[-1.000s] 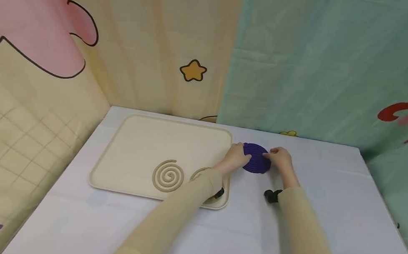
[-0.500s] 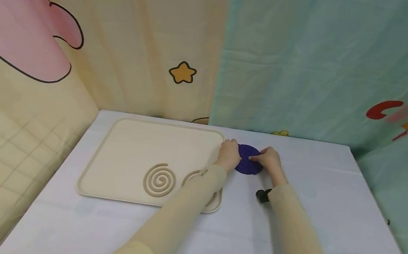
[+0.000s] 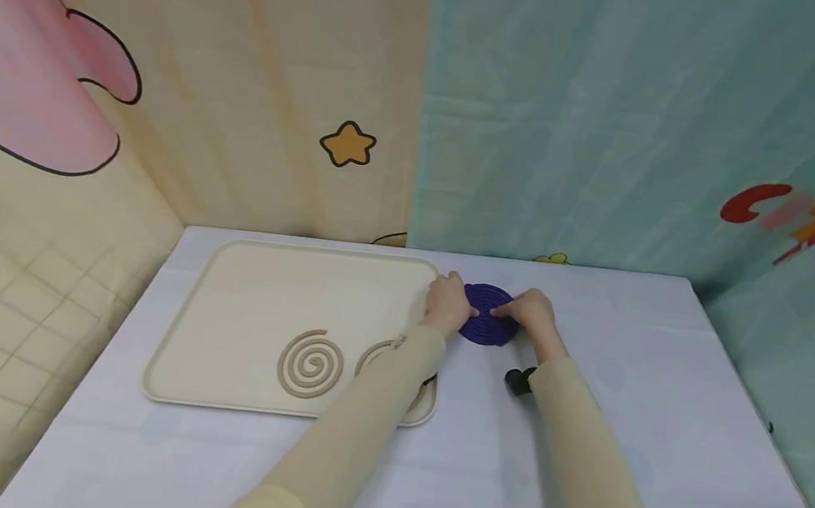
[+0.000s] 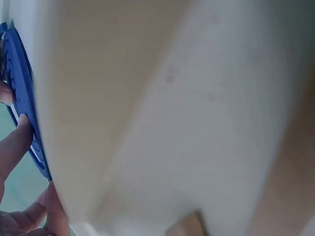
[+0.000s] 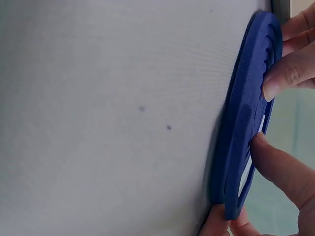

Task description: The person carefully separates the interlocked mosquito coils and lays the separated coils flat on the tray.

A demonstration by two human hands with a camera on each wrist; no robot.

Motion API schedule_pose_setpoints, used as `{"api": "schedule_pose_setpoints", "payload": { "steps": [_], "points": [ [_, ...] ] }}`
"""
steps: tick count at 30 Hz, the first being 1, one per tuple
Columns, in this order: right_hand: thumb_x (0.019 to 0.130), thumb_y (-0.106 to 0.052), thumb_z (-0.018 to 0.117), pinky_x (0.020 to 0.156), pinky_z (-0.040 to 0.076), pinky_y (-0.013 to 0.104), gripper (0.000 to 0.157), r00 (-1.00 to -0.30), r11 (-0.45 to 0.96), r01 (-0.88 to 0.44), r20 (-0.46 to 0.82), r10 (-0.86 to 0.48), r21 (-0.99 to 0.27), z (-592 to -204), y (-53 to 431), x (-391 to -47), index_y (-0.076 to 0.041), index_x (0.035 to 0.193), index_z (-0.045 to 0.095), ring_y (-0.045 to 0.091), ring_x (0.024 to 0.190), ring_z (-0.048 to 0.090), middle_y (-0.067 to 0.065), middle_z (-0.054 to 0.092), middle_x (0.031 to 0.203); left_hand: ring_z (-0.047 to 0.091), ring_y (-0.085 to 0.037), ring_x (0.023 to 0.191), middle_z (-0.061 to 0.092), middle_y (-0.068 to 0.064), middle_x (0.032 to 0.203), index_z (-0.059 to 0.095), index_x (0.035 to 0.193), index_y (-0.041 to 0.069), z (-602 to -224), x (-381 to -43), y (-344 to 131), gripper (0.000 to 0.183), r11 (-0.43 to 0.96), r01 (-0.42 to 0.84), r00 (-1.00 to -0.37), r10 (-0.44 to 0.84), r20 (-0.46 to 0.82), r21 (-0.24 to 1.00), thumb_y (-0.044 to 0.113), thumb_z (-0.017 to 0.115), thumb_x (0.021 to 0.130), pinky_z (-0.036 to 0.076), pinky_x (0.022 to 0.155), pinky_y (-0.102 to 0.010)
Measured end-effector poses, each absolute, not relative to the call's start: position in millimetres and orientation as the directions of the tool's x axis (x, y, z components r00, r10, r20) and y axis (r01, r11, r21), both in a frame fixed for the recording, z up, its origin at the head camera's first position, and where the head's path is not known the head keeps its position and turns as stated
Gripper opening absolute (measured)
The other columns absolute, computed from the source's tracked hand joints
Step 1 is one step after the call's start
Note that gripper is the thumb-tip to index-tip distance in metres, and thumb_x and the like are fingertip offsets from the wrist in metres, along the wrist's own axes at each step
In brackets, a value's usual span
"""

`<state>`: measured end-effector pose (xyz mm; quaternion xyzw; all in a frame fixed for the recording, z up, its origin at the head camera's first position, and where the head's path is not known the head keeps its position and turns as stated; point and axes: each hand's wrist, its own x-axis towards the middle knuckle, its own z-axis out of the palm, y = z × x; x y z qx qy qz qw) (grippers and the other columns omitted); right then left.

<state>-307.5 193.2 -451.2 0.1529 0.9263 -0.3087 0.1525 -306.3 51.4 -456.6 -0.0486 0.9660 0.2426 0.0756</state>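
Note:
A round blue-purple mosquito coil (image 3: pixel 486 333) with close spiral grooves is held by both hands just right of the tray. My left hand (image 3: pixel 449 302) grips its left edge, thumb on the face. From the other side my right hand (image 3: pixel 534 313) pinches it, its thumb reaching toward the middle. In the right wrist view the coil (image 5: pixel 241 123) appears as two layers, parted slightly at the lower end, with fingers behind the rim. In the left wrist view the coil (image 4: pixel 19 78) stands edge-on at the far left, partly cut off.
A cream tray (image 3: pixel 238 285) lies on the white-covered table (image 3: pixel 262 472). On it is a beige spiral coil (image 3: pixel 310 364), and a second beige coil (image 3: pixel 368 354) is partly hidden under my left sleeve. Patterned curtains (image 3: pixel 581 123) stand behind the table.
My right thumb has slid inward from the coil's right edge toward its middle. Both hands keep hold of the coil beside the tray. The head view has shifted slightly right.

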Motion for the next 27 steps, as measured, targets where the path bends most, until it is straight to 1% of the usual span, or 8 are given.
{"api": "schedule_pose_setpoints", "payload": {
  "steps": [4, 8, 11, 15, 18, 22, 27],
  "points": [
    [0.085, -0.029, 0.076, 0.106, 0.047, 0.044, 0.061, -0.886, 0.741, 0.418, -0.416, 0.204, -0.526, -447.5, 190.9, -308.8, 0.011, 0.126, 0.056, 0.037, 0.121, 0.056, 0.026, 0.058, 0.131, 0.057, -0.028, 0.119, 0.06, -0.016, 0.128, 0.053, 0.132, 0.003, -456.5, -306.3, 50.5, 0.07, 0.877, -0.152, -0.98, -0.074, -0.185, 0.456, 0.038, 0.082, 0.079, 0.052, 0.098, -0.036],
    [0.084, -0.031, 0.076, 0.109, 0.043, 0.044, 0.067, -0.881, 0.722, 0.43, -0.428, 0.203, -0.543, -447.4, 191.7, -310.0, 0.012, 0.13, 0.053, 0.038, 0.127, 0.052, 0.027, 0.054, 0.136, 0.057, -0.028, 0.119, 0.061, -0.016, 0.128, 0.053, 0.132, 0.003, -456.9, -307.0, 49.8, 0.071, 0.883, -0.146, -0.981, -0.071, -0.182, 0.446, 0.041, 0.081, 0.079, 0.051, 0.099, -0.036],
    [0.085, -0.031, 0.074, 0.113, 0.039, 0.046, 0.072, -0.878, 0.701, 0.431, -0.444, 0.18, -0.569, -448.2, 193.4, -311.2, 0.014, 0.135, 0.048, 0.04, 0.132, 0.046, 0.029, 0.049, 0.141, 0.058, -0.029, 0.119, 0.062, -0.016, 0.127, 0.053, 0.133, 0.003, -456.9, -308.1, 48.9, 0.072, 0.885, -0.142, -0.981, -0.065, -0.183, 0.443, 0.042, 0.081, 0.079, 0.051, 0.099, -0.036],
    [0.087, -0.028, 0.071, 0.116, 0.034, 0.047, 0.077, -0.865, 0.661, 0.443, -0.482, 0.138, -0.606, -449.8, 195.1, -312.4, 0.013, 0.143, 0.038, 0.041, 0.139, 0.038, 0.03, 0.039, 0.149, 0.057, -0.029, 0.12, 0.063, -0.016, 0.127, 0.052, 0.135, 0.004, -457.0, -308.5, 47.0, 0.074, 0.885, -0.146, -0.978, -0.063, -0.198, 0.443, 0.043, 0.081, 0.079, 0.051, 0.098, -0.037],
    [0.088, -0.028, 0.069, 0.117, 0.032, 0.049, 0.08, -0.849, 0.608, 0.469, -0.517, 0.11, -0.641, -452.0, 195.7, -313.5, 0.009, 0.148, 0.031, 0.04, 0.143, 0.032, 0.028, 0.031, 0.155, 0.057, -0.03, 0.12, 0.064, -0.016, 0.127, 0.053, 0.133, 0.004, -457.2, -308.5, 44.2, 0.074, 0.864, -0.16, -0.976, -0.066, -0.207, 0.477, 0.044, 0.081, 0.078, 0.052, 0.097, -0.038],
    [0.09, -0.028, 0.068, 0.118, 0.031, 0.048, 0.081, -0.822, 0.522, 0.515, -0.564, 0.077, -0.68, -454.2, 196.5, -313.8, 0.004, 0.151, 0.026, 0.037, 0.145, 0.029, 0.024, 0.026, 0.158, 0.058, -0.031, 0.119, 0.065, -0.015, 0.125, 0.057, 0.128, 0.003, -455.9, -308.8, 38.4, 0.068, 0.81, -0.171, -0.974, -0.054, -0.219, 0.561, 0.042, 0.082, 0.079, 0.052, 0.097, -0.039],
    [0.091, -0.022, 0.067, 0.118, 0.032, 0.041, 0.078, -0.82, 0.396, 0.534, -0.572, 0.027, -0.747, -454.6, 195.5, -310.7, 0.004, 0.152, 0.026, 0.033, 0.143, 0.034, 0.022, 0.031, 0.157, 0.059, -0.03, 0.12, 0.064, -0.014, 0.127, 0.058, 0.126, 0.001, -453.5, -310.3, 31.5, 0.063, 0.745, -0.168, -0.969, -0.003, -0.249, 0.646, 0.04, 0.08, 0.081, 0.05, 0.102, -0.037]
  ]
}}
